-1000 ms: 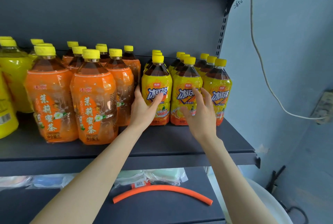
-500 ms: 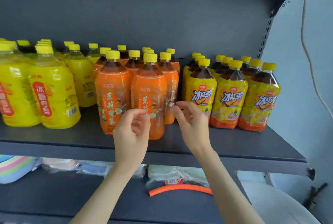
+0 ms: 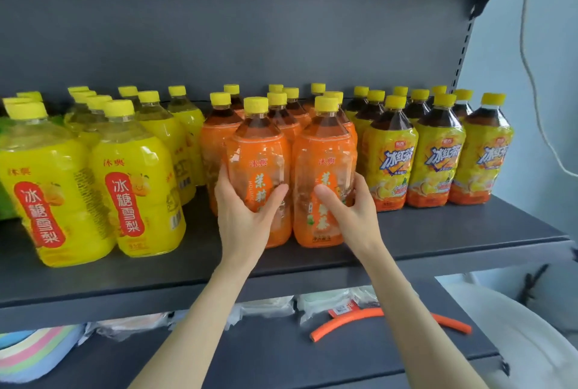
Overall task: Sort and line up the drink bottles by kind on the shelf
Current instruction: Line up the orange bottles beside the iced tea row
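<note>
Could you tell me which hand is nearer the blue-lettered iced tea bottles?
Right. The right hand grips the orange bottle beside the iced tea bottles; the left hand grips the one farther left.

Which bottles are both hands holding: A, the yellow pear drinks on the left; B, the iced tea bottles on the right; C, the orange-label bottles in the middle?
C: the left hand grips the left front orange-label bottle, the right hand the right front orange-label bottle.
</note>
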Demonstrator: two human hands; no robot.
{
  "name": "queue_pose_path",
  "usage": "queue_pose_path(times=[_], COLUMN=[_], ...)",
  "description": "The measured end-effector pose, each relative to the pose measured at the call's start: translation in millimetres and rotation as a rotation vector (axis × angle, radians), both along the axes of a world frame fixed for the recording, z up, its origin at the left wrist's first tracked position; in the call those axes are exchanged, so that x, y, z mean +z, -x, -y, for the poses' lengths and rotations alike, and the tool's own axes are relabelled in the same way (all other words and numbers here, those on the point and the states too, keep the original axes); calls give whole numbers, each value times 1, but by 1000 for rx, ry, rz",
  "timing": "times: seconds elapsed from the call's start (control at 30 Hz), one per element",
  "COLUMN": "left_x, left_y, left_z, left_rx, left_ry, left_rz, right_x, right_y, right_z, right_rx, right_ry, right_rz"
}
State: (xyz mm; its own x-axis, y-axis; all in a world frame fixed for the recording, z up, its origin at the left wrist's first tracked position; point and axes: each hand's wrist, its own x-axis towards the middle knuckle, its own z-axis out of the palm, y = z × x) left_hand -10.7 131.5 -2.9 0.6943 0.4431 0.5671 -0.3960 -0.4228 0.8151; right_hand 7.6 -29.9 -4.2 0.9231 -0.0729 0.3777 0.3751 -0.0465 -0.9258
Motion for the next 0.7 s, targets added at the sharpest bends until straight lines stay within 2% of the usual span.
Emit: queue_pose_path(times=[0.2, 0.47, 0.6, 0.7], left_x=[-4, -8, -15, -12], left_y=[-11, -13, 5, 11], left_z=[-11, -15, 1, 14], left_rx=[122, 303, 397, 344], left_ry=[-39, -157, -197, -269], left_rz=[68, -1, 194, 385], right_x=[-3, 2, 3, 3], right_y=[1, 3, 1, -3], right_z=[0, 8, 11, 15], right_rx=[-130, -109, -50, -1], right_ry=[6, -23, -19, -27], right_rz=[38, 65, 41, 37])
